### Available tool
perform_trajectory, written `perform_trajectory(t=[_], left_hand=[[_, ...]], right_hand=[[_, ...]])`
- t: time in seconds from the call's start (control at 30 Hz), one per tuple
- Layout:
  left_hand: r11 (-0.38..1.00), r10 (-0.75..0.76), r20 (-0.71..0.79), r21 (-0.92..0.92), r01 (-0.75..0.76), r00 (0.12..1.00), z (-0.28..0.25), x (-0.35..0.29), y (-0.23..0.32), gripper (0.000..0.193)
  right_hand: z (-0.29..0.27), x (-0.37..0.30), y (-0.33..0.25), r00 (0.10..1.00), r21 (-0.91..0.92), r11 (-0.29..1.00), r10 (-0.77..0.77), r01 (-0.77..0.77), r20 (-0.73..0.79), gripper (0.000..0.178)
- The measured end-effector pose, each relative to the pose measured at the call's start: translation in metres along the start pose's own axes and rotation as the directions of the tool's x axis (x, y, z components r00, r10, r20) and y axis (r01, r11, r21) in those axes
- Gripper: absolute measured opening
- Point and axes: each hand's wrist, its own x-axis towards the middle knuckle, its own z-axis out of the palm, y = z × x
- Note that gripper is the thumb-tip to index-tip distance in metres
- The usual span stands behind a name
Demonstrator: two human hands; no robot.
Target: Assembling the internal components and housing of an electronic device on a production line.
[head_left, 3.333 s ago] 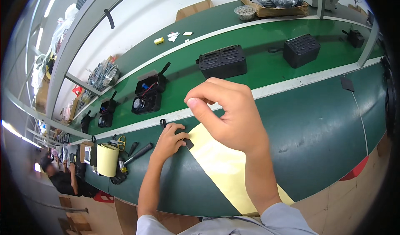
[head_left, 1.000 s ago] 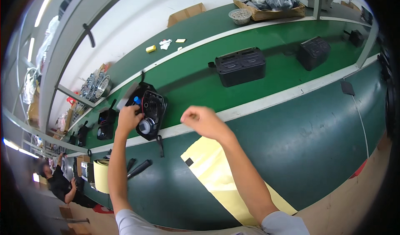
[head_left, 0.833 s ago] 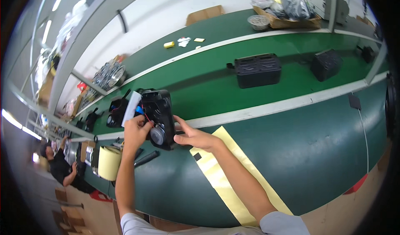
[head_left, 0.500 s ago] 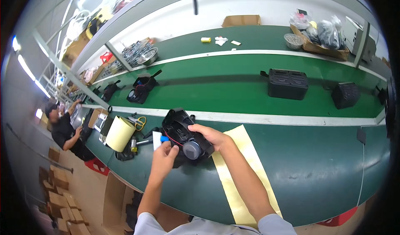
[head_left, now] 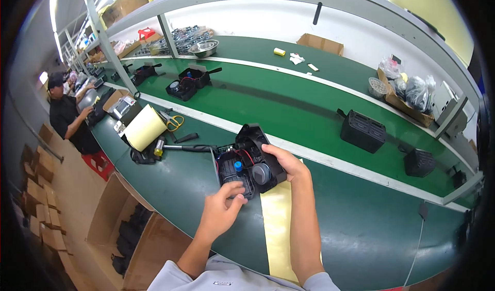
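Note:
A black plastic speaker housing [head_left: 276, 175] lies opened into two halves over the near bench. My right hand [head_left: 295, 168] grips its right half by the outer side, thumb on the upper rim. That half carries a round grey speaker driver [head_left: 261, 174] and red wires. In the left half [head_left: 237, 180] stands a small blue part [head_left: 237, 166]. My left hand [head_left: 223, 208] is at that half's lower edge, fingers bent and apart with nothing seen in them; whether the fingertips touch the plastic is unclear. A yellow paper strip [head_left: 276, 224] runs beneath my right forearm.
Left of the housing are a hammer [head_left: 191, 148], a yellow roll [head_left: 146, 128] and yellow-handled scissors [head_left: 175, 122]. Across the green belt [head_left: 268, 102] sit an open housing [head_left: 188, 83] and closed black boxes [head_left: 363, 131]. A co-worker [head_left: 72, 113] stands at far left, beyond an open carton [head_left: 121, 224].
The view has turned, tilting the scene. The housing's halves are spread wider, showing the left half's inside. My left hand has come away from the blue part to the lower edge.

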Motion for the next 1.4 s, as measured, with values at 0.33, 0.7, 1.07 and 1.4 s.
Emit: perform_trajectory(t=[0.33, 0.7, 1.07, 1.4], left_hand=[[0.714, 0.601, -0.2, 0.57, -0.407, 0.774, -0.02, 0.063, -0.049, 0.038], [0.678, 0.596, -0.203, 0.645, -0.352, 0.777, -0.004, 0.099, -0.04, 0.039], [0.787, 0.511, -0.141, 0.473, -0.396, 0.848, -0.039, 0.148, -0.051, 0.019], [0.633, 0.441, 0.374, 0.514, -0.578, 0.816, -0.065, 0.188, -0.052, 0.008]], right_hand=[[0.024, -0.019, -0.017, 0.976, -0.279, 0.952, -0.169, 0.125, -0.138, 0.063], [0.047, -0.034, -0.021, 0.943, -0.501, 0.844, -0.302, 0.195, -0.143, 0.068], [0.046, -0.027, -0.016, 0.946, -0.607, 0.785, -0.278, 0.123, -0.168, 0.071], [0.041, -0.021, -0.015, 0.938, -0.638, 0.765, -0.277, 0.085, -0.207, 0.078]])
